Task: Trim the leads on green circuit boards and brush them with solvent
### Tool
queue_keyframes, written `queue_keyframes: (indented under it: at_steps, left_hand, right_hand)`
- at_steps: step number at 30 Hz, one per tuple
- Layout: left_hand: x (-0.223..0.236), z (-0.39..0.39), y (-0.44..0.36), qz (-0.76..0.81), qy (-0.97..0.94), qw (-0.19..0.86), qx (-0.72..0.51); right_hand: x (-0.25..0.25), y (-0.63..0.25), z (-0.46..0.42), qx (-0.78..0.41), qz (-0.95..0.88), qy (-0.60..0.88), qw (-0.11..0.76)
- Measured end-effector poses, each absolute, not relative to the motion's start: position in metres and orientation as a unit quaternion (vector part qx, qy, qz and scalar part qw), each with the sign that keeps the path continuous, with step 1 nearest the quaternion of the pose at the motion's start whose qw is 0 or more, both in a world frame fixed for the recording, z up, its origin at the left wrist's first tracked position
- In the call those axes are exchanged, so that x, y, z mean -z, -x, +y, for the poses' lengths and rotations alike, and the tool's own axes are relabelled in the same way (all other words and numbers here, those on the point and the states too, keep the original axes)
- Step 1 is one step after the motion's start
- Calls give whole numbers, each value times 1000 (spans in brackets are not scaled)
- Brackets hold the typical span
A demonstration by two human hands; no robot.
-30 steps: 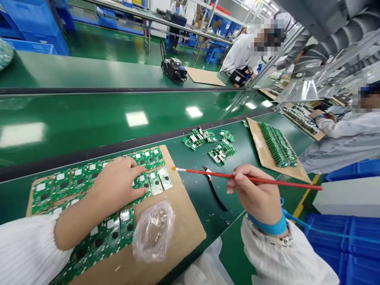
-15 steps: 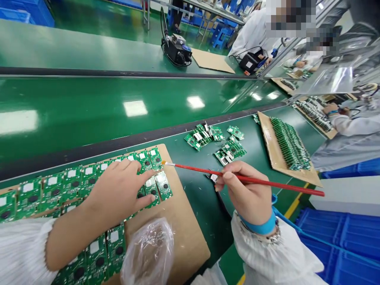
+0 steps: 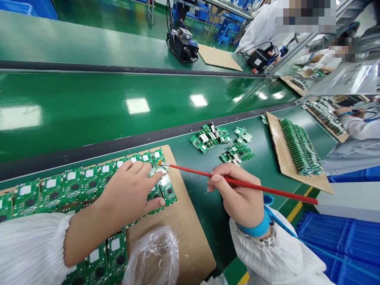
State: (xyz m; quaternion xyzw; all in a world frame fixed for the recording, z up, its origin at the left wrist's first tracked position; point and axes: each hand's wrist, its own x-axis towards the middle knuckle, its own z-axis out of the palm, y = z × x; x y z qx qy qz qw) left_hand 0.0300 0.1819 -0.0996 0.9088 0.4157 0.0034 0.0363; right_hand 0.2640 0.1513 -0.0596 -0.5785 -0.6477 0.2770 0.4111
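Observation:
Held between the thumb and fingers of my right hand [image 3: 242,196] is a thin red paintbrush [image 3: 190,170]. Its orange bristle tip meets the rightmost circuit board of the far row. My left hand [image 3: 126,192] lies over the green circuit boards [image 3: 75,184], fingers spread, with thumb and forefinger near the right end of the rows. These boards are lined up in rows on a cardboard sheet [image 3: 190,237], each with a white square and a dark round spot. Part of the rows is hidden under my left hand and sleeve.
A clear plastic bag [image 3: 154,255] sits on the cardboard's near part. Loose circuit boards [image 3: 239,152] lie beyond my right hand. Farther right, a cardboard tray [image 3: 280,154] bears stacked boards. A blue wrist cord [image 3: 285,225] trails right, above blue crates [image 3: 335,245]. Co-workers sit at the right.
The brush tip has shifted left, from the right edge of the end board onto its surface, with my right hand following. My left hand stays over the boards. The view has turned slightly left.

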Motion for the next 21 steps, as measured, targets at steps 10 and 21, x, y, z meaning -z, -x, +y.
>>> queue_keyframes:
  at_steps: [10, 21]
  left_hand:
    - [100, 183, -31, 392, -919, 5, -35]
    - [97, 183, -33, 401, -916, 13, -5]
  right_hand:
    - [58, -262, 151, -283, -664, 569, 395]
    - [59, -262, 152, -269, -673, 560, 401]
